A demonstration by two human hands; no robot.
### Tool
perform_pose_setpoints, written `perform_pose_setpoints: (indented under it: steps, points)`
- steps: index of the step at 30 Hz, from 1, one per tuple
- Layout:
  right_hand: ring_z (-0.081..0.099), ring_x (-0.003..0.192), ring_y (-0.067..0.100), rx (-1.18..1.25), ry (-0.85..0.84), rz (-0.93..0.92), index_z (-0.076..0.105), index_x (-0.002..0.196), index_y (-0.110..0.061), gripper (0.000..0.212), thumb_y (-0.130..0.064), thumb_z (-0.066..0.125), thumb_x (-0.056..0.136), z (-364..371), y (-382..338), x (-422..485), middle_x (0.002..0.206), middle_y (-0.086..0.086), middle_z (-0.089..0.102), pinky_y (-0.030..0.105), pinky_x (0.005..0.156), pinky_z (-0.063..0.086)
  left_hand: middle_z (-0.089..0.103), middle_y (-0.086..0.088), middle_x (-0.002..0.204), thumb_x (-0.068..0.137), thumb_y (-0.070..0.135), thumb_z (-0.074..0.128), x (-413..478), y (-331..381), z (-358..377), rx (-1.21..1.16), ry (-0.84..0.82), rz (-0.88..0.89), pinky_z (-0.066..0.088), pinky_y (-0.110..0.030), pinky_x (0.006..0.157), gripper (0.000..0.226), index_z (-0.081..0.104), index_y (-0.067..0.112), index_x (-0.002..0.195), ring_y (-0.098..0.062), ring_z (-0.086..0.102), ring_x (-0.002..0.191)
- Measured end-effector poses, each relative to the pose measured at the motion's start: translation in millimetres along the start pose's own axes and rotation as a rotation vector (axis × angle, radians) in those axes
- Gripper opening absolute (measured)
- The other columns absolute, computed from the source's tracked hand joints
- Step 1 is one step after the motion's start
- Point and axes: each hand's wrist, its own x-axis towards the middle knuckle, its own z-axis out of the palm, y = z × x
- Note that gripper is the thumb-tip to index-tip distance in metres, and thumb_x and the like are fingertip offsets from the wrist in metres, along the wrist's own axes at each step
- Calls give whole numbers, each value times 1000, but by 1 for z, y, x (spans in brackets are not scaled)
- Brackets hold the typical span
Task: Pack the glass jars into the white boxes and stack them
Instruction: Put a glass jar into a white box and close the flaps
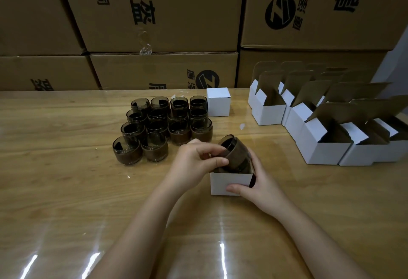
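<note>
My left hand (196, 161) pinches the rim of a dark smoked-glass jar (237, 153) that is tilted and partly down inside an open white box (229, 182). My right hand (254, 181) grips that box from its right side, thumb on the front wall. Several more dark glass jars (163, 126) stand in rows on the table to the left. One closed white box (218, 101) stands behind the jars.
Several open white boxes (320, 128) with raised brown flaps stand in rows at the right of the wooden table (88, 190). Large brown cartons (163, 14) are stacked as a wall behind the table.
</note>
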Motion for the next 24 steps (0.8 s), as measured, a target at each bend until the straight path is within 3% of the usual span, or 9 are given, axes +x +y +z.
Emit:
perform_pose_setpoints:
  steps: [3,7,12,16,24]
  points:
    - [55,109,5,-18,1,1,7,145,-50,110,-53,81,63,0,1,0,131,-11,50,34,92,51,57,21,76,76,20,77,1,-1,-3,64,-45,23,38,-6,69,23,70,34,93,8,48,79]
    - [54,113,9,-14,-5,5,5,144,-52,112,-54,81,62,0,1,0,133,-9,50,32,94,48,68,6,87,77,21,77,2,-2,-9,155,-126,65,38,-11,71,19,75,25,95,2,47,82]
    - [53,115,10,-8,-10,6,5,145,-51,113,-53,82,62,0,0,0,134,-8,50,36,96,49,66,13,87,83,22,72,1,1,-13,287,-174,193,42,-26,78,21,74,18,104,-9,49,90]
    - [55,112,10,8,-10,13,6,143,-53,114,-61,78,55,1,-1,0,131,-9,52,38,95,49,71,5,95,86,23,67,2,4,-15,385,-207,241,43,-33,80,22,73,19,107,-16,51,93]
    - [53,114,8,8,-37,8,7,140,-60,112,-64,77,52,0,-2,-1,132,-13,48,38,95,49,70,7,97,94,30,55,-1,6,-3,651,-266,307,46,-32,75,22,72,26,108,-15,48,89]
